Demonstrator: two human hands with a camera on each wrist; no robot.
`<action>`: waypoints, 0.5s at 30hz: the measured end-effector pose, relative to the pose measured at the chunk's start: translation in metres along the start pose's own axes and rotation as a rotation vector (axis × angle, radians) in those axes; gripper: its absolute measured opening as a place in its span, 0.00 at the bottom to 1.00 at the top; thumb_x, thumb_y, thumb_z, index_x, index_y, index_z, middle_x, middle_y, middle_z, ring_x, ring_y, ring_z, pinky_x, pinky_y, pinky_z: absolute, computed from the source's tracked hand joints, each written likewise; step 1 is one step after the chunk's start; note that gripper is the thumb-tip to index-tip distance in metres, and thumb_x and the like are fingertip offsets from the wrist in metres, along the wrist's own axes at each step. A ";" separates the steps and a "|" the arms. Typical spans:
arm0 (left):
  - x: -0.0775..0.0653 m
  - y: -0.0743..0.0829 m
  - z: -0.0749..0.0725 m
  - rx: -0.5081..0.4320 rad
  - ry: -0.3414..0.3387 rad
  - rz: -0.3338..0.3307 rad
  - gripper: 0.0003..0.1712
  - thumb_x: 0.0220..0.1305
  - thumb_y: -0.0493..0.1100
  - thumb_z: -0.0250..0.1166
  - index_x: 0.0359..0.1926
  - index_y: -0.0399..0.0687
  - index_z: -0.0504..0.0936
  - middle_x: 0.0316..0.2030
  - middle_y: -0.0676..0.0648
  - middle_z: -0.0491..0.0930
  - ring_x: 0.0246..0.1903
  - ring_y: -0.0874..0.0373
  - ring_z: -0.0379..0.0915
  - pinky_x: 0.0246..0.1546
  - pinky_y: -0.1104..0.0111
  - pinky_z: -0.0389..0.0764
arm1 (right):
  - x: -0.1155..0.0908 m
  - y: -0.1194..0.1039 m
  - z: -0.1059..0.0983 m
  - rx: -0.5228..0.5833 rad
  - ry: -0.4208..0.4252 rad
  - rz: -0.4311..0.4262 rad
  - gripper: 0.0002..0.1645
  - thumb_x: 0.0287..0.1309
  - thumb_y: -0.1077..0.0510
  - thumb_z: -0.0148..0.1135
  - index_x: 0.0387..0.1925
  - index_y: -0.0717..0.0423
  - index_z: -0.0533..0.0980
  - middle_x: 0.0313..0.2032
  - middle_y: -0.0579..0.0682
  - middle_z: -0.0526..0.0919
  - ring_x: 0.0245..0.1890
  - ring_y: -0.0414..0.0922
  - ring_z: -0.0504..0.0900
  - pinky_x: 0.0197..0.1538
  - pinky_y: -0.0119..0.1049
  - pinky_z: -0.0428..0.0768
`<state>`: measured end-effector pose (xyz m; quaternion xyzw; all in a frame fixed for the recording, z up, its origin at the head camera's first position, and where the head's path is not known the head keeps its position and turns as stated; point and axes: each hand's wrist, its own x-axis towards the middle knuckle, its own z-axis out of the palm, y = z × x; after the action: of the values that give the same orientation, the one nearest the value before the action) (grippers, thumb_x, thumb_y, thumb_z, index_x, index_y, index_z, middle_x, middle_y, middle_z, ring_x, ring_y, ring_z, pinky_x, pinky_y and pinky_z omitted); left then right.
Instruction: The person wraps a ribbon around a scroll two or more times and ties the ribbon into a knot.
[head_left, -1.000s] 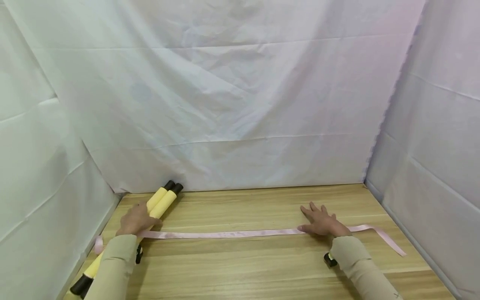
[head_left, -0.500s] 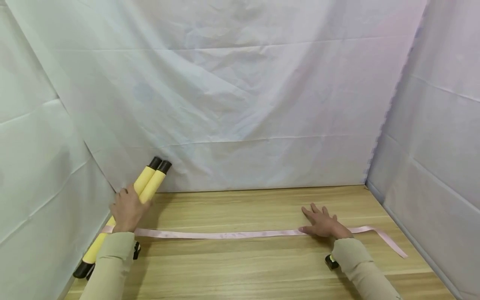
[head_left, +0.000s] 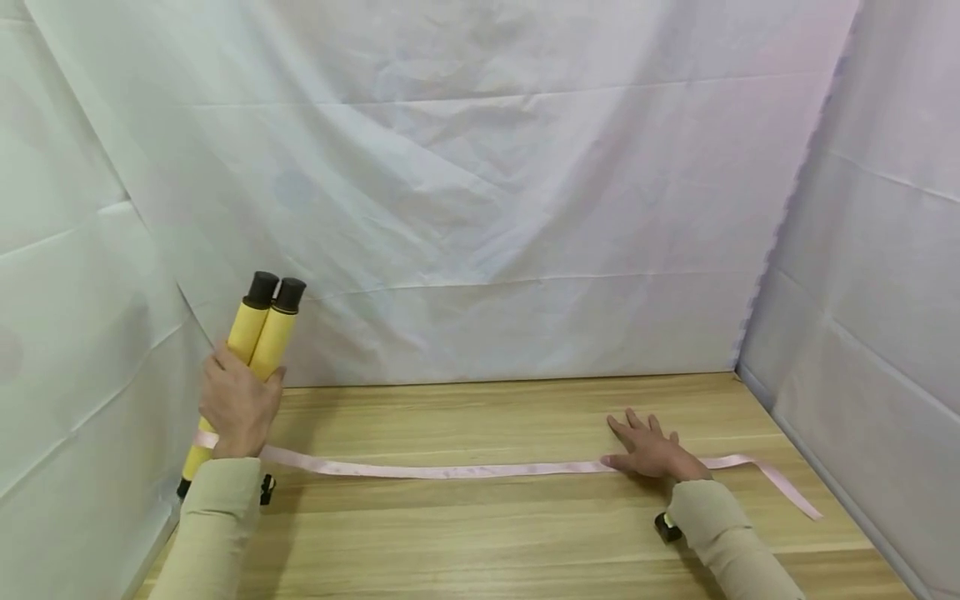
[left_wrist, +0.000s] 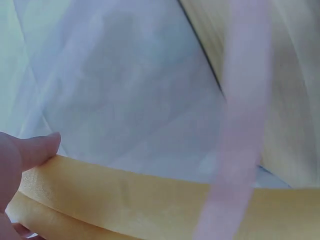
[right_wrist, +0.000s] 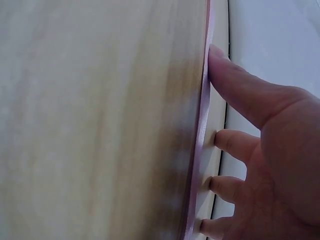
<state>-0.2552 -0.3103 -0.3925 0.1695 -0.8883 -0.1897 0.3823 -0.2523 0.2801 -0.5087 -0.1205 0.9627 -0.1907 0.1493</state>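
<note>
My left hand [head_left: 238, 402] grips a pair of yellow rolls with black ends [head_left: 272, 340], like a scroll rolled from both sides. They are tilted up at the left side, their upper ends above the table. A pink ribbon [head_left: 450, 472] crosses the rolls below the hand and runs rightward along the table. In the left wrist view the thumb [left_wrist: 42, 148] lies along the upper yellow roll [left_wrist: 125, 187], and the ribbon [left_wrist: 245, 95] passes over it. My right hand [head_left: 651, 448] rests on the table with fingers spread, the thumb touching the ribbon [right_wrist: 202, 115].
The wooden table [head_left: 465, 550] has a white cloth wall [head_left: 480, 208] at its back and more cloth walls at both sides. Past the right hand, the free ribbon end [head_left: 787, 490] bends toward the front right.
My left hand has lifted the yellow rolls off the table and tilted them more upright, moving up and left. The ribbon's left part has risen with them. My right hand has stayed in place.
</note>
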 end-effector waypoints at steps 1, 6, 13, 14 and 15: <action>0.002 0.000 -0.001 -0.018 0.008 -0.015 0.45 0.47 0.46 0.72 0.58 0.27 0.59 0.41 0.27 0.68 0.37 0.33 0.66 0.34 0.37 0.71 | 0.000 0.000 0.000 0.003 -0.001 0.000 0.53 0.55 0.32 0.55 0.72 0.56 0.52 0.71 0.71 0.40 0.65 0.77 0.35 0.54 0.82 0.37; 0.010 -0.001 -0.006 -0.114 0.070 -0.072 0.46 0.48 0.48 0.71 0.61 0.32 0.58 0.46 0.28 0.67 0.41 0.33 0.67 0.41 0.36 0.71 | 0.002 0.001 0.001 0.012 -0.002 0.003 0.53 0.55 0.31 0.55 0.72 0.56 0.52 0.71 0.71 0.40 0.65 0.77 0.34 0.54 0.81 0.37; 0.016 0.003 -0.016 -0.246 0.145 -0.092 0.49 0.46 0.50 0.72 0.63 0.37 0.56 0.48 0.29 0.66 0.44 0.36 0.66 0.46 0.40 0.69 | 0.004 0.003 0.001 -0.001 0.003 0.000 0.54 0.54 0.30 0.54 0.73 0.55 0.52 0.71 0.71 0.40 0.65 0.77 0.35 0.54 0.82 0.38; 0.016 0.005 -0.018 -0.254 0.150 -0.092 0.49 0.46 0.51 0.72 0.63 0.37 0.56 0.47 0.29 0.67 0.43 0.36 0.66 0.45 0.41 0.69 | 0.004 0.002 0.001 -0.003 0.004 -0.001 0.54 0.54 0.30 0.54 0.73 0.55 0.52 0.71 0.71 0.41 0.65 0.77 0.35 0.54 0.82 0.38; 0.017 0.008 -0.019 -0.262 0.150 -0.097 0.50 0.46 0.52 0.71 0.63 0.37 0.56 0.46 0.30 0.67 0.43 0.37 0.67 0.45 0.42 0.69 | 0.004 0.002 0.001 -0.002 0.007 -0.005 0.54 0.54 0.30 0.55 0.72 0.56 0.52 0.71 0.71 0.41 0.64 0.77 0.35 0.53 0.82 0.38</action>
<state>-0.2532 -0.3155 -0.3661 0.1745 -0.8158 -0.3091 0.4567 -0.2563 0.2804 -0.5120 -0.1225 0.9632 -0.1904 0.1451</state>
